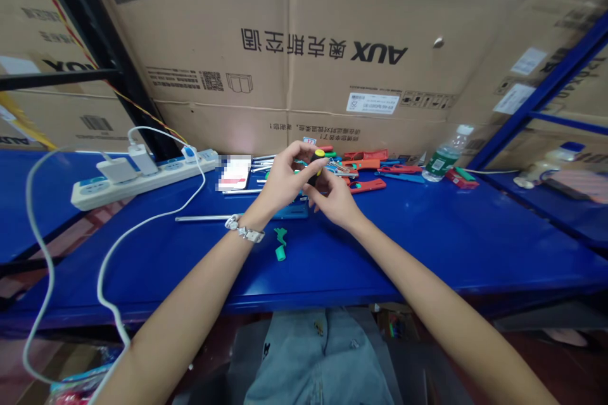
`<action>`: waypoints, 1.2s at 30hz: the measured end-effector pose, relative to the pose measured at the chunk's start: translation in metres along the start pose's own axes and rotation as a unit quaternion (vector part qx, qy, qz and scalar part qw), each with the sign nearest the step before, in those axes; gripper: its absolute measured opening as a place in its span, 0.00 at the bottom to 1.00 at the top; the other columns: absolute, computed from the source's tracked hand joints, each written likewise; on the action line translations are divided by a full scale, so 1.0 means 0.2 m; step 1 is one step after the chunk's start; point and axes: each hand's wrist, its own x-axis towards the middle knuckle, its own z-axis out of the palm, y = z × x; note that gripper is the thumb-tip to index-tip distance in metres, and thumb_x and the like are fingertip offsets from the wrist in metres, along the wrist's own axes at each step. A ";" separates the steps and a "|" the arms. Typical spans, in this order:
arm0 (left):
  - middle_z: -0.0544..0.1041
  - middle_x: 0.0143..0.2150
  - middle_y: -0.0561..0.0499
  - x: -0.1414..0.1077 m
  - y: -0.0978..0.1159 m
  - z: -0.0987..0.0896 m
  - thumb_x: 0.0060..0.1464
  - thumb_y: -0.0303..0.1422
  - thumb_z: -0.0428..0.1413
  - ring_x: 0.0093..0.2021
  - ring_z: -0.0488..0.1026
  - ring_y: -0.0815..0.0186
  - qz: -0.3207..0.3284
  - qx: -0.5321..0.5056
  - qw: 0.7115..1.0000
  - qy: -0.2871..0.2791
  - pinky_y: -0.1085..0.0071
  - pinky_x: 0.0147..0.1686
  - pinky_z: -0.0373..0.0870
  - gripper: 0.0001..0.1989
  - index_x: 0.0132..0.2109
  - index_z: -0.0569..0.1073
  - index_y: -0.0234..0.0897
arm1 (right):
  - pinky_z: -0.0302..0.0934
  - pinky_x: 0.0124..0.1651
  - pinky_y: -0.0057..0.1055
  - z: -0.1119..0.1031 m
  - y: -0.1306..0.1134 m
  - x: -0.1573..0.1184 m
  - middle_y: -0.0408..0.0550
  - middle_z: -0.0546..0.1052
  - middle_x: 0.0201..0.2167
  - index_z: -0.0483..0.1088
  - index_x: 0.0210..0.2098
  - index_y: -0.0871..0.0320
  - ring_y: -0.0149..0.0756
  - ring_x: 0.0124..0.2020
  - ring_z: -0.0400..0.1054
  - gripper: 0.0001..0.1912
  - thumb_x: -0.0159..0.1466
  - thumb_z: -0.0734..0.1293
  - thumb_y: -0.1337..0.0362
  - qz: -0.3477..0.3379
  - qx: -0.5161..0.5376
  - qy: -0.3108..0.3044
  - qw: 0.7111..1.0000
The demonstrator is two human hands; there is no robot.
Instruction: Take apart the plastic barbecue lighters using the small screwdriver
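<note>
Both hands meet over the middle of the blue table. Between their fingers is a short yellow-and-black handle (319,155), which looks like a screwdriver's; its lower part is hidden. My left hand (287,174) curls round it from the left, with thumb and fingertips closed. My right hand (336,199) grips it lower down from the right, its fingers bent. Behind and below the hands lies a blue tool (294,210) with a long metal rod (202,219) pointing left. Nearer to me are a green bracket-like piece (280,236) and a small green cap (280,254).
Red-handled tools (368,185) and other tools lie behind my hands. A water bottle (444,158) stands at the right back. On the left are a phone (236,172), a power strip (142,180) and a white cable (102,278). A large carton (294,88) walls off the back.
</note>
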 end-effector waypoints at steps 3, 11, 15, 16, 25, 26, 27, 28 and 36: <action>0.79 0.40 0.48 -0.01 0.01 0.01 0.57 0.38 0.63 0.39 0.75 0.66 -0.004 -0.010 1.000 0.015 0.70 0.39 0.73 0.11 0.43 0.73 0.38 | 0.66 0.22 0.31 0.01 0.01 0.00 0.39 0.70 0.24 0.66 0.43 0.52 0.35 0.22 0.70 0.24 0.59 0.74 0.45 0.005 0.050 0.030 0.998; 0.78 0.33 0.50 -0.06 -0.05 -0.14 0.60 0.33 0.57 0.34 0.73 0.66 0.007 0.169 0.979 -0.115 0.69 0.35 0.69 0.05 0.37 0.73 0.37 | 0.67 0.22 0.31 -0.04 0.01 0.03 0.47 0.79 0.31 0.67 0.41 0.55 0.36 0.24 0.73 0.28 0.60 0.68 0.37 0.031 0.090 0.053 0.994; 0.80 0.32 0.49 -0.08 -0.12 -0.17 0.55 0.30 0.59 0.32 0.75 0.65 -0.056 0.212 0.932 -0.289 0.69 0.35 0.69 0.03 0.36 0.79 0.36 | 0.65 0.21 0.32 -0.10 0.01 0.01 0.44 0.78 0.26 0.65 0.41 0.54 0.36 0.21 0.71 0.29 0.60 0.66 0.35 0.048 0.074 0.101 0.991; 0.80 0.32 0.49 -0.09 -0.14 -0.17 0.54 0.30 0.59 0.32 0.75 0.65 -0.063 0.221 0.925 -0.302 0.69 0.35 0.69 0.04 0.36 0.79 0.36 | 0.63 0.20 0.31 -0.12 0.02 0.01 0.43 0.76 0.23 0.64 0.40 0.54 0.35 0.18 0.69 0.28 0.61 0.65 0.35 0.058 0.058 0.101 0.992; 0.81 0.34 0.47 -0.11 -0.20 -0.16 0.56 0.31 0.58 0.32 0.76 0.65 -0.028 0.272 0.911 -0.308 0.69 0.34 0.70 0.07 0.37 0.82 0.37 | 0.53 0.29 0.31 -0.18 0.09 -0.03 0.45 0.72 0.20 0.62 0.24 0.54 0.38 0.26 0.68 0.16 0.66 0.65 0.56 0.154 -0.354 0.040 0.922; 0.81 0.34 0.47 -0.11 -0.20 -0.15 0.56 0.30 0.58 0.32 0.76 0.65 -0.028 0.275 0.911 -0.307 0.69 0.34 0.70 0.07 0.37 0.81 0.37 | 0.53 0.30 0.31 -0.18 0.08 -0.03 0.46 0.74 0.22 0.64 0.26 0.54 0.39 0.27 0.70 0.14 0.66 0.65 0.57 0.171 -0.373 0.038 0.911; 0.81 0.34 0.46 -0.11 -0.20 -0.15 0.56 0.30 0.58 0.32 0.76 0.64 -0.028 0.278 0.910 -0.305 0.69 0.35 0.69 0.07 0.36 0.81 0.37 | 0.54 0.30 0.31 -0.18 0.08 -0.03 0.47 0.75 0.23 0.65 0.27 0.55 0.40 0.28 0.71 0.12 0.66 0.65 0.58 0.182 -0.387 0.038 0.903; 0.80 0.34 0.46 -0.11 -0.20 -0.15 0.56 0.29 0.58 0.32 0.76 0.64 -0.028 0.281 0.910 -0.303 0.68 0.35 0.69 0.07 0.36 0.81 0.37 | 0.54 0.31 0.31 -0.18 0.07 -0.03 0.48 0.76 0.24 0.65 0.29 0.55 0.41 0.30 0.72 0.10 0.66 0.65 0.59 0.186 -0.398 0.039 0.898; 0.82 0.31 0.47 -0.11 -0.19 -0.17 0.55 0.31 0.59 0.30 0.76 0.64 -0.033 0.263 0.914 -0.307 0.68 0.32 0.69 0.06 0.34 0.81 0.37 | 0.60 0.34 0.35 -0.19 0.08 -0.04 0.57 0.79 0.32 0.69 0.35 0.58 0.49 0.37 0.75 0.06 0.65 0.65 0.61 0.183 -0.449 0.044 0.873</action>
